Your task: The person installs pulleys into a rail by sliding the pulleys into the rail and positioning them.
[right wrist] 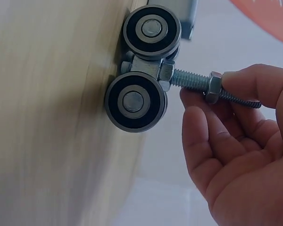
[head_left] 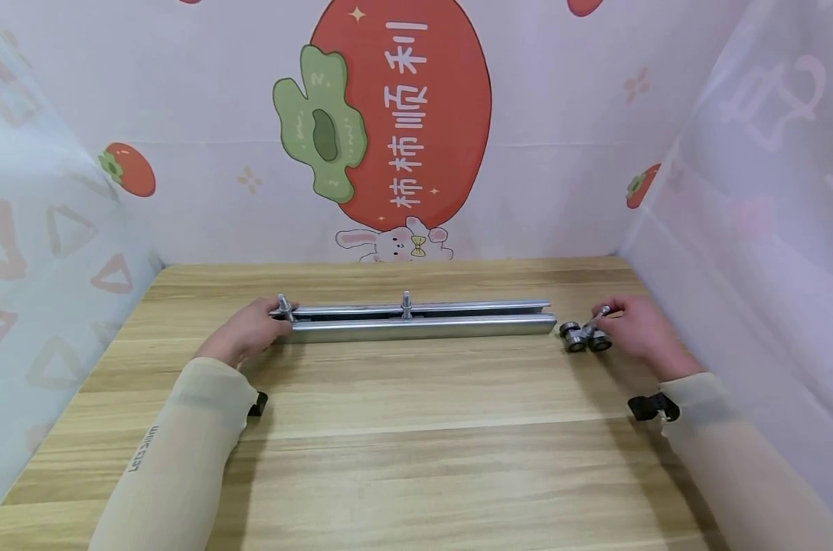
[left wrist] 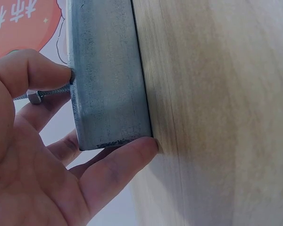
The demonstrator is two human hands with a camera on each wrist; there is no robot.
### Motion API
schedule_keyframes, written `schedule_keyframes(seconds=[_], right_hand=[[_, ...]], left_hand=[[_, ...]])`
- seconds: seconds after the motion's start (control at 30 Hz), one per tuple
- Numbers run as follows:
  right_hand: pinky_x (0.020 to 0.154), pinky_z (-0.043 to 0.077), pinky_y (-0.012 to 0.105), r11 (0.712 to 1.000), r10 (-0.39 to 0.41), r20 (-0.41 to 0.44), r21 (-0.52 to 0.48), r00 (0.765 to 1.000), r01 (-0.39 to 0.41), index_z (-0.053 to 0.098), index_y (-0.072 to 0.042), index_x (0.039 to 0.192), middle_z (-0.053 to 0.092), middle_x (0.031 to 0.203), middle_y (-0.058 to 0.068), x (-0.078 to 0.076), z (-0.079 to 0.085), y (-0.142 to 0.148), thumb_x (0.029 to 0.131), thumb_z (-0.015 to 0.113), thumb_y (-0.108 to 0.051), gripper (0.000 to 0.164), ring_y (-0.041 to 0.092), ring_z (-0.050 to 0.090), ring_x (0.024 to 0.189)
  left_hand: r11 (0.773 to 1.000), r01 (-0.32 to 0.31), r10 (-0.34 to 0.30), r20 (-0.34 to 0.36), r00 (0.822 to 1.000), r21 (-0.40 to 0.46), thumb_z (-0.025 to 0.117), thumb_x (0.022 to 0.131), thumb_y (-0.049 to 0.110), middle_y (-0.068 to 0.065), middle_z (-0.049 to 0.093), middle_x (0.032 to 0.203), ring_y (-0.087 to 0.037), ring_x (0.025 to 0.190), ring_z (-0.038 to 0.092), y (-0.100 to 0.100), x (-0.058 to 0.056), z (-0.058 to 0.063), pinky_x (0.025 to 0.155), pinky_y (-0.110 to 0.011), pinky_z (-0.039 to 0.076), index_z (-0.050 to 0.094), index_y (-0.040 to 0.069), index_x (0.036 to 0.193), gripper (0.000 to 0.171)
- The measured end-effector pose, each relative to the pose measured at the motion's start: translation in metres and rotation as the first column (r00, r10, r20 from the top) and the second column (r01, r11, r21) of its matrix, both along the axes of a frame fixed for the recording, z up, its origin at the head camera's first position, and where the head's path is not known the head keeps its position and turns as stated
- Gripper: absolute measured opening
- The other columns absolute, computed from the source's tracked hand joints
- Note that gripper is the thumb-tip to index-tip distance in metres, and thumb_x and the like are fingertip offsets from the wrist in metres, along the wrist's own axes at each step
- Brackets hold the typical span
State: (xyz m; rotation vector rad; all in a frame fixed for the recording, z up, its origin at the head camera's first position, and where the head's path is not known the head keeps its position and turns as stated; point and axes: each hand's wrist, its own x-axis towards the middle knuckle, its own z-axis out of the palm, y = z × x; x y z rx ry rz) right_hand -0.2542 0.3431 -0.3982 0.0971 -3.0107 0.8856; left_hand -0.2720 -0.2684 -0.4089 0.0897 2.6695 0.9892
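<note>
A galvanised metal channel rail (head_left: 423,329) lies lengthwise across the wooden table, its slot facing up. My left hand (head_left: 247,333) grips the rail's left end, the thumb by the top edge and other fingers around the end in the left wrist view. Threaded bolts stand up from the slot, one bolt (head_left: 406,304) near mid-rail and another bolt (head_left: 284,303) beside my left hand. Just past the rail's right end, a roller trolley (right wrist: 137,101) with black-and-steel wheels is at the table surface. Its threaded bolt (right wrist: 191,80) carries nuts, and my right hand (head_left: 640,333) pinches that bolt near its tip.
The wood-grain table (head_left: 416,451) extends in front of the rail toward me. White printed sheeting (head_left: 217,207) stands behind the table and along both sides, with the right sheet (head_left: 754,252) close to my right arm.
</note>
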Motion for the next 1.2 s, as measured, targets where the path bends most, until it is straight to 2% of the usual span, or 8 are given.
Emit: schedule_keyframes(seconds=[0.2, 0.43, 0.53, 0.67, 0.87, 1.03, 1.2], right_hand=[[0.068, 0.042, 0.039, 0.998, -0.055, 0.008, 0.017, 0.998, 0.055, 0.069, 0.000, 0.115, 0.065, 0.113, 0.019, -0.006, -0.002, 0.021, 0.096, 0.060, -0.023, 0.031, 0.031, 0.053, 0.090], [0.070, 0.043, 0.039, 0.995, -0.096, 0.043, -0.016, 0.994, 0.097, 0.066, -0.001, 0.120, 0.065, 0.115, 0.019, -0.017, -0.003, 0.030, 0.100, 0.056, -0.030, 0.037, 0.031, 0.056, 0.098], [0.071, 0.043, 0.039, 0.995, -0.096, 0.027, -0.038, 0.995, 0.097, 0.066, -0.001, 0.119, 0.065, 0.114, 0.019, -0.022, -0.004, 0.027, 0.099, 0.057, -0.028, 0.036, 0.032, 0.056, 0.098], [0.068, 0.043, 0.039, 0.996, -0.071, 0.008, -0.049, 0.997, 0.072, 0.066, 0.000, 0.118, 0.067, 0.110, 0.018, -0.028, -0.005, 0.018, 0.098, 0.058, -0.027, 0.034, 0.030, 0.055, 0.092], [0.064, 0.042, 0.038, 0.999, -0.043, -0.013, -0.032, 0.999, 0.042, 0.068, -0.002, 0.117, 0.065, 0.110, 0.015, -0.033, -0.007, 0.001, 0.097, 0.058, -0.027, 0.032, 0.028, 0.052, 0.083], [0.065, 0.043, 0.038, 0.998, -0.039, -0.042, -0.047, 0.998, 0.037, 0.070, -0.004, 0.111, 0.067, 0.113, 0.016, -0.034, -0.009, -0.010, 0.095, 0.060, -0.024, 0.027, 0.028, 0.054, 0.086], [0.068, 0.044, 0.038, 0.994, -0.045, -0.030, -0.098, 0.999, 0.042, 0.069, -0.005, 0.106, 0.067, 0.116, 0.015, -0.036, -0.011, -0.015, 0.095, 0.061, -0.023, 0.023, 0.027, 0.056, 0.092]], left_hand=[[1.000, 0.000, 0.000, -0.006, 1.000, 0.000, 0.056, 0.097, 0.018, -0.027, 0.042, 0.144, -0.038, 0.111, 0.042, -0.002, -0.001, -0.002, 0.088, -0.046, 0.037, 0.046, 0.002, 0.147, 0.053], [1.000, 0.002, -0.003, -0.014, 1.000, -0.012, 0.056, 0.097, 0.018, -0.029, 0.035, 0.149, -0.039, 0.115, 0.039, -0.002, 0.000, -0.002, 0.089, -0.047, 0.036, 0.045, 0.001, 0.148, 0.055], [1.000, 0.005, -0.005, -0.023, 1.000, -0.008, 0.057, 0.097, 0.017, -0.029, 0.038, 0.148, -0.040, 0.114, 0.040, -0.002, 0.000, -0.003, 0.089, -0.048, 0.037, 0.045, 0.000, 0.148, 0.055], [1.000, 0.008, -0.009, -0.026, 1.000, -0.012, 0.057, 0.097, 0.017, -0.031, 0.035, 0.150, -0.040, 0.118, 0.039, -0.002, 0.001, -0.002, 0.095, -0.053, 0.035, 0.045, 0.000, 0.147, 0.054], [1.000, 0.013, -0.014, -0.028, 1.000, -0.017, 0.057, 0.097, 0.017, -0.030, 0.035, 0.150, -0.039, 0.118, 0.039, -0.002, 0.001, -0.001, 0.097, -0.054, 0.034, 0.045, 0.000, 0.147, 0.054], [1.000, 0.011, -0.011, -0.016, 1.000, -0.025, 0.055, 0.098, 0.018, -0.030, 0.034, 0.151, -0.039, 0.120, 0.039, -0.001, 0.001, 0.000, 0.098, -0.055, 0.033, 0.046, 0.002, 0.148, 0.053], [1.000, 0.010, -0.010, -0.007, 1.000, -0.026, 0.055, 0.098, 0.019, -0.031, 0.031, 0.153, -0.042, 0.129, 0.036, -0.001, 0.000, -0.001, 0.102, -0.059, 0.031, 0.045, 0.003, 0.149, 0.054]])
